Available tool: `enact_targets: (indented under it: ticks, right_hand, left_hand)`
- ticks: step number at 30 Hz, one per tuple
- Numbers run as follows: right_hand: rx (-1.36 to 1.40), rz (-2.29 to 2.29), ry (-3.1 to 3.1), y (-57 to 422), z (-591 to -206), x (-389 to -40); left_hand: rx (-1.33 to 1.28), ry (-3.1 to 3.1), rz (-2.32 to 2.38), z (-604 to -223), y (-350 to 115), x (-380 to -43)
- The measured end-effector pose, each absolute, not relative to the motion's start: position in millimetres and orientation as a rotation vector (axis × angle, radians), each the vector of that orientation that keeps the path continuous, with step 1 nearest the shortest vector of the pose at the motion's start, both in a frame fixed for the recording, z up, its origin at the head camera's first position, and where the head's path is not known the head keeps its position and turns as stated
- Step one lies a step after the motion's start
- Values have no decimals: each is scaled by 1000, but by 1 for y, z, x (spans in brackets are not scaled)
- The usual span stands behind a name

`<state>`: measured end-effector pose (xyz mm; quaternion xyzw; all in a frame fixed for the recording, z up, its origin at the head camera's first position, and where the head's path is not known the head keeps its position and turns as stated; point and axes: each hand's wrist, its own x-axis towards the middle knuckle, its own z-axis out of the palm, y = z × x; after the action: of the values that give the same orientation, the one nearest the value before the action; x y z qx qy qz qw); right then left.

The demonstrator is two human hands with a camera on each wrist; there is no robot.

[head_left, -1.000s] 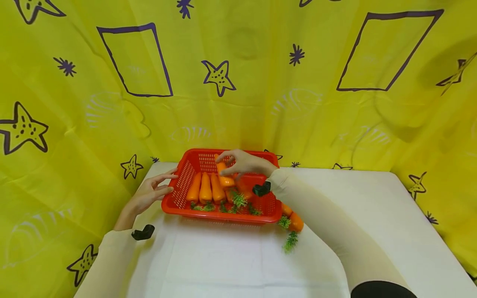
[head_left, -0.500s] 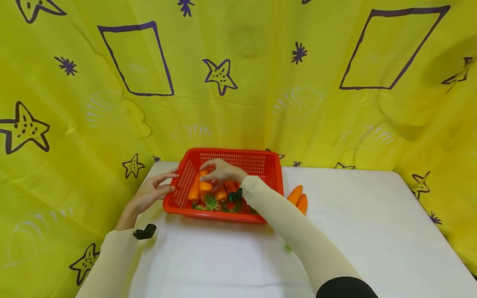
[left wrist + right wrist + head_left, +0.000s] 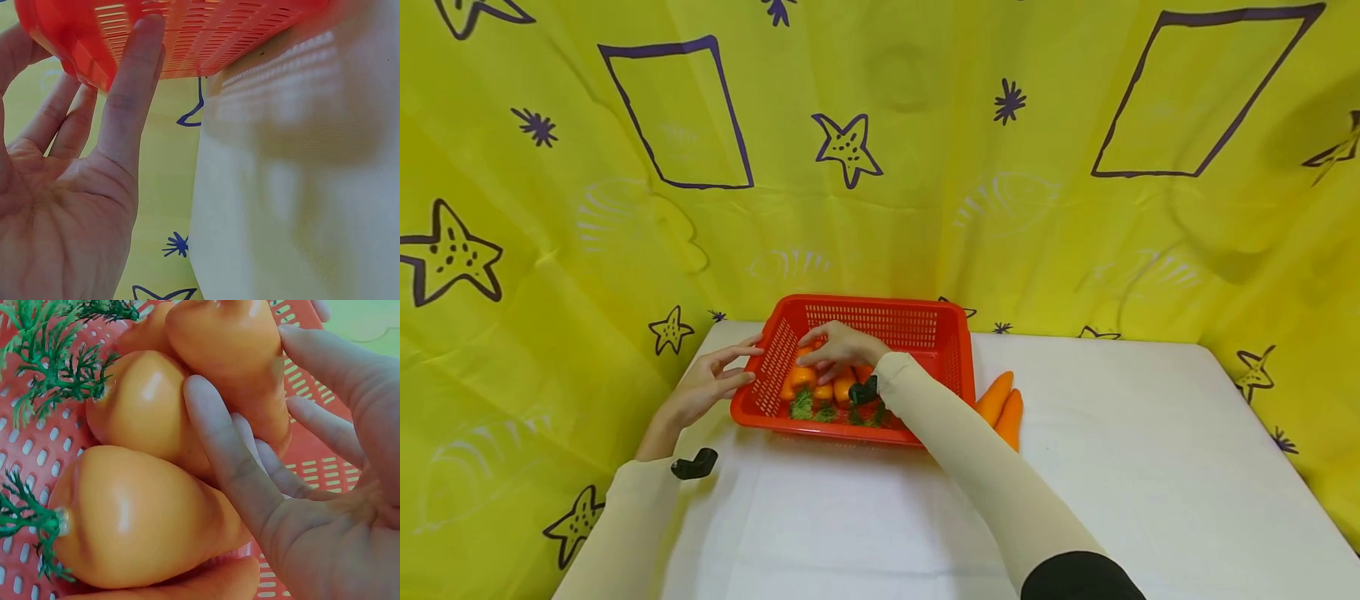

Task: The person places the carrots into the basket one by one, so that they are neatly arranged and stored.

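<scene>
The red slotted plastic basket [image 3: 835,430] stands on the white table. My left hand [image 3: 707,379] is at its left end with straight fingers touching the outside. In the left wrist view, the thumb [image 3: 128,81] lies along the slotted wall. My right hand [image 3: 850,343] reaches inside the basket around an orange carrot [image 3: 222,344], its thumb on the near side and fingers on the far side. That carrot's thick end tilts up at the row's left. Other carrots [image 3: 140,519] with green leafy tops lie side by side beneath and beside the hand.
Two more carrots [image 3: 995,400] lie on the white tabletop [image 3: 1112,433] just right of the basket, partly covered by the right sleeve [image 3: 970,467]. A yellow curtain [image 3: 910,242] with starfish drawings hangs behind and at both sides.
My right hand has carried the carrot leftward from the basket's middle and lowered it at the left end of the row. The left hand stays at the basket's left side.
</scene>
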<state>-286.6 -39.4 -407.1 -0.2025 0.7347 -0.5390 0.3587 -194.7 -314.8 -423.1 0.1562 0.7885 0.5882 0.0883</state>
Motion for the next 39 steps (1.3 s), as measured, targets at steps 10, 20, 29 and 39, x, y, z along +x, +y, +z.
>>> enact_targets:
  ticks: [10,20,29,39]
  right_hand:
    - [-526,-1382,1898,-38,-410,-285]
    - [-568,-1339,1922,-33,-407,-285]
    - [-790,-1143,2036,-10,-384,-280]
    - [-998,-988,2240,31,-351,-266]
  left_hand:
    - [444,2336,1748,-423,-312,-194]
    - [468,2325,1769,-424,-310,-195]
    - [455,2334,1770,-423,-312,-195]
    - [474,2349,1755,-425,-314,-193]
